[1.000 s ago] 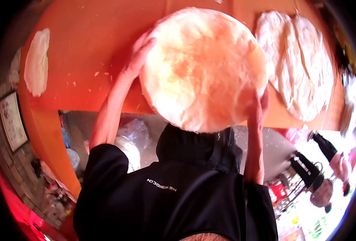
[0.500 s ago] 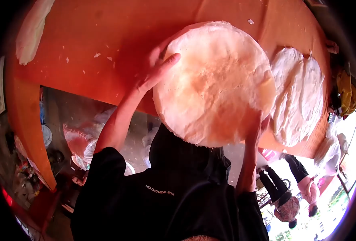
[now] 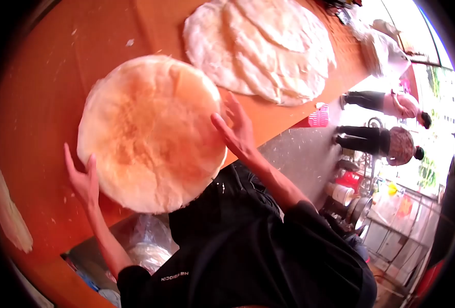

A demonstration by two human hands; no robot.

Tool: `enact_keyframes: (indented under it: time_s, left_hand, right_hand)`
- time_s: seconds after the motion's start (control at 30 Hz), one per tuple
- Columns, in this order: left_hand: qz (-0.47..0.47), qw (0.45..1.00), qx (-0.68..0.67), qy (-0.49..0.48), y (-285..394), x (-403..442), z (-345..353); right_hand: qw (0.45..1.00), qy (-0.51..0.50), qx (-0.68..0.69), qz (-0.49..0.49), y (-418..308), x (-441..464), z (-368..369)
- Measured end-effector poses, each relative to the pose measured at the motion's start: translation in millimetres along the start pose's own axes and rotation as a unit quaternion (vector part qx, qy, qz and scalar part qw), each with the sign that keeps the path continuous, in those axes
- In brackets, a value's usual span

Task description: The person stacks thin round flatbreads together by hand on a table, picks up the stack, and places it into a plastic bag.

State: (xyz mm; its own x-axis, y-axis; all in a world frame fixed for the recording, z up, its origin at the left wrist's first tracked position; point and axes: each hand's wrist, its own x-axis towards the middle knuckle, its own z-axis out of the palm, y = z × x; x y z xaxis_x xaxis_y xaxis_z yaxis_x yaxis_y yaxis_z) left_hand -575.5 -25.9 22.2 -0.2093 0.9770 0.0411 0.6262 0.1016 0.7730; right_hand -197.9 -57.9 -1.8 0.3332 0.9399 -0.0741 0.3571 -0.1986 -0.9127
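One round sheet of dough (image 3: 153, 133) fills the middle of my feed, reaching past the near edge of the desk (image 3: 42, 102); I can't tell whether it rests there or is held up. I see the left hand (image 3: 83, 179) spread wide at its left rim, thumb against it. The right hand (image 3: 236, 131), also wide, has its thumb beside the right rim. Farther right along that edge lie pale, overlapping sheets (image 3: 258, 49); past them I make out a pink basket (image 3: 318, 117).
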Motion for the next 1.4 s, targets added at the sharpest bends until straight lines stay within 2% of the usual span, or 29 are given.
enact_keyframes:
  time_s: [0.03, 0.07, 0.1, 0.13, 0.2, 0.27, 0.3, 0.33, 0.37, 0.43, 0.47, 0.5, 0.57, 0.63, 0.7, 0.77, 0.87, 0.9, 0.93, 0.97, 1.0, 1.03, 1.07, 1.13, 1.17, 1.2, 1.23, 1.27, 1.4]
  left_hand:
    - [0.097, 0.984, 0.147, 0.02, 21.8, -1.0, -6.1]
    - [0.17, 0.965, 0.198, 0.007, 47.8, -4.5, -7.1]
    - [0.239, 0.938, 0.249, -0.008, 71.3, -12.2, -2.9]
    - [0.264, 0.934, 0.237, -0.049, 86.5, -21.9, 7.4]
    - [0.311, 0.911, 0.244, -0.12, 107.5, -35.9, 35.9]
    - [0.239, 0.907, 0.286, -0.195, 104.6, -50.8, 67.0]
    - [0.216, 0.896, 0.316, -0.225, 100.9, -52.6, 77.8]
    - [0.205, 0.897, 0.325, -0.22, 92.8, -52.8, 82.9]
    - [0.24, 0.897, 0.304, -0.211, 84.5, -50.0, 82.0]
    - [0.229, 0.904, 0.289, -0.215, 91.0, -46.3, 78.8]
    - [0.214, 0.907, 0.293, -0.214, 95.4, -47.0, 76.1]
    - [0.16, 0.925, 0.295, -0.178, 116.1, -53.0, 79.9]
    - [0.167, 0.941, 0.277, -0.097, 159.0, -61.8, 102.1]
    - [0.192, 0.956, 0.206, -0.081, 197.4, -74.0, 143.1]
    - [0.199, 0.959, 0.175, -0.105, 238.3, -89.4, 190.8]
    - [0.209, 0.961, 0.11, -0.144, 270.0, -98.8, 238.9]
    - [0.173, 0.967, 0.014, -0.189, 276.2, -103.0, 286.6]
    - [0.147, 0.97, -0.017, -0.194, 273.5, -103.9, 300.4]
    - [0.102, 0.971, -0.083, -0.201, 278.5, -104.4, 314.9]
    - [0.053, 0.967, -0.147, -0.2, 287.8, -102.9, 329.6]
    - [-0.016, 0.956, -0.205, -0.209, 300.1, -101.6, 339.7]
    - [-0.067, 0.946, -0.237, -0.211, 300.4, -99.2, 348.8]
    - [-0.072, 0.941, -0.245, -0.22, 316.2, -93.6, 356.4]
    - [-0.119, 0.891, -0.37, -0.233, 321.8, -83.8, 376.8]
    - [-0.141, 0.876, -0.399, -0.23, 325.0, -79.1, 385.8]
    - [-0.159, 0.86, -0.424, -0.236, 331.4, -72.7, 390.7]
    - [-0.185, 0.85, -0.427, -0.245, 337.8, -66.2, 394.6]
    - [-0.215, 0.82, -0.468, -0.249, 338.4, -59.4, 397.6]
    - [-0.282, 0.714, -0.603, -0.217, 340.0, -38.5, 421.2]
  right_hand:
    - [0.998, 0.015, -0.002, -0.055, -3.6, 9.0, -23.9]
    - [0.982, 0.056, -0.062, -0.171, -2.7, 27.9, -53.2]
    - [0.966, 0.077, -0.159, -0.189, -6.5, 50.0, -88.0]
    - [0.968, 0.114, -0.175, -0.136, 0.7, 73.5, -119.3]
    - [0.986, 0.136, -0.054, -0.077, 21.3, 123.0, -183.5]
    - [0.927, 0.137, -0.341, -0.073, 40.5, 172.8, -238.9]
    - [0.925, 0.095, -0.36, -0.075, 61.1, 202.6, -261.8]
    - [0.948, 0.083, -0.302, -0.055, 54.6, 213.1, -266.8]
    - [0.921, 0.09, -0.317, -0.209, 84.2, 239.5, -278.8]
    - [0.868, 0.05, -0.397, -0.295, 108.2, 277.5, -292.4]
    - [0.865, 0.007, -0.458, -0.205, 111.1, 295.0, -291.6]
    - [0.845, -0.122, -0.484, -0.19, 105.8, 311.2, -300.1]
    - [0.82, -0.077, -0.439, -0.359, 127.7, 335.1, -308.3]
    - [0.827, -0.134, -0.433, -0.334, 130.7, 346.3, -320.3]
    - [0.76, -0.206, -0.498, -0.362, 147.2, 364.7, -320.9]
    - [0.667, -0.242, -0.553, -0.436, 100.3, 348.5, -348.9]
    - [0.645, -0.213, -0.6, -0.423, 116.6, 360.6, -345.8]
    - [0.693, -0.141, -0.53, -0.468, 144.9, 366.5, -346.7]
    - [0.749, -0.173, -0.443, -0.461, 142.4, 371.7, -352.5]
    - [0.784, -0.199, -0.475, -0.347, 142.3, 378.4, -347.0]
    - [0.764, -0.139, -0.457, -0.434, 159.7, 389.4, -340.7]
    - [0.749, -0.067, -0.447, -0.485, 129.7, 378.1, -345.2]
    - [0.723, -0.139, -0.47, -0.486, 123.8, 392.2, -349.7]
    - [0.781, -0.16, -0.445, -0.408, 114.7, 411.9, -352.6]
    - [0.827, -0.03, -0.457, -0.327, 47.5, 380.0, -353.7]
    - [0.834, -0.108, -0.42, -0.341, 34.2, 395.2, -362.5]
    - [0.834, -0.185, -0.383, -0.351, 23.0, 409.0, -371.0]
    - [0.735, -0.008, -0.361, -0.574, -25.3, 378.1, -370.4]
    - [0.767, -0.062, -0.402, -0.496, -2.7, 304.7, -351.3]
